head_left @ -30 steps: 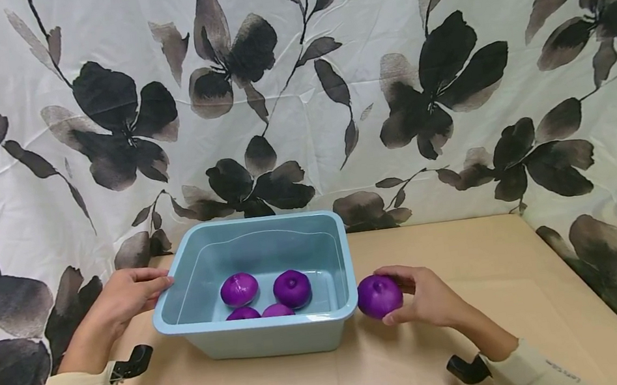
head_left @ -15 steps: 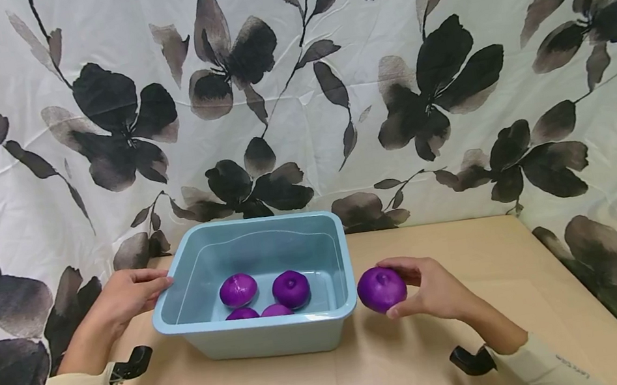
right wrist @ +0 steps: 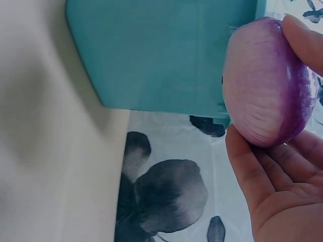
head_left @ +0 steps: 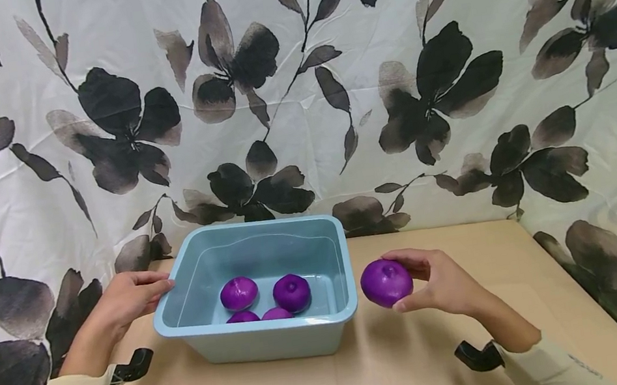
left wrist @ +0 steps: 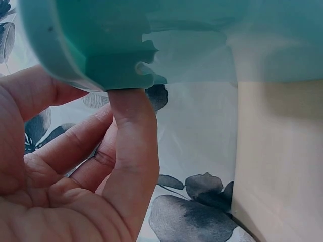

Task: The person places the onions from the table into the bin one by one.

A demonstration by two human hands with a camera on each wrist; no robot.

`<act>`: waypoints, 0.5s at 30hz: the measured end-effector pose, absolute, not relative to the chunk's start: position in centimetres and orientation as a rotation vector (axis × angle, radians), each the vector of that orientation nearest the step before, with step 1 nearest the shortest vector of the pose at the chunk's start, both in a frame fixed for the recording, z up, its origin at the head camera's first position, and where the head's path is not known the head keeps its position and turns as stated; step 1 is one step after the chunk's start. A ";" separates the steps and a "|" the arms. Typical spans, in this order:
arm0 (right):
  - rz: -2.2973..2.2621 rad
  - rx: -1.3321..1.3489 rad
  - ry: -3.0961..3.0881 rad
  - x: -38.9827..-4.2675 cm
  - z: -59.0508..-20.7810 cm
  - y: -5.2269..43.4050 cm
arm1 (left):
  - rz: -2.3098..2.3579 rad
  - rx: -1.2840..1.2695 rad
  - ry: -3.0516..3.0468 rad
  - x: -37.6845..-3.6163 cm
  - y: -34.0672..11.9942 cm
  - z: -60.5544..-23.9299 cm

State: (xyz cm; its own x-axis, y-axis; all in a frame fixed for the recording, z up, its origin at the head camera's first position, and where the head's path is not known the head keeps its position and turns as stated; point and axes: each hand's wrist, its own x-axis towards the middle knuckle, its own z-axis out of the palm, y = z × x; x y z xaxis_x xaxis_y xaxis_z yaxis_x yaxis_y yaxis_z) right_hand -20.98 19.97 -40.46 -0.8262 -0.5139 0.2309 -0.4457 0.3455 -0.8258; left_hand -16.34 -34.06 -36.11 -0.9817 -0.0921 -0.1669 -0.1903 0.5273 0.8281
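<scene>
The right hand (head_left: 445,282) grasps a smooth, glossy purple onion (head_left: 386,282), round and slightly flattened, thumb below and fingers over the top, holding it above the table just at 3 o'clock of the tub, near its rim. In the right wrist view the onion's skin shows fine pale streaks. The left hand (head_left: 128,298) grips the rim of the light blue plastic tub (head_left: 258,338) at its 9 o'clock side, fingers curled beneath the lip. The tub is rectangular with rounded corners. Four more purple onions (head_left: 266,297) lie inside; the two nearer ones are mostly hidden behind the front wall. The tan table (head_left: 370,381) is matte. No writing is readable.
</scene>
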 end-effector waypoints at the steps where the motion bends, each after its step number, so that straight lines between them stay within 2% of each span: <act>1: -1.506 -0.906 2.521 -20.9 -40.3 20.0 | 1.463 -0.246 2.650 -16.3 -34.1 -36.2; 15: -1.509 -0.966 2.504 -20.6 -37.8 19.0 | 1.444 -0.244 2.658 -16.4 -34.5 -36.4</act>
State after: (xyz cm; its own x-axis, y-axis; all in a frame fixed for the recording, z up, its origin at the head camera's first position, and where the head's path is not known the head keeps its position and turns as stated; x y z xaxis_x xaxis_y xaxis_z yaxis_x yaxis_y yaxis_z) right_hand -20.56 18.97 -37.85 -0.8013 -0.5407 0.2560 -0.4790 0.3236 -0.8160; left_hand -16.44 -34.53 -36.39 -0.9815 -0.0896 -0.1693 -0.1908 0.5357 0.8226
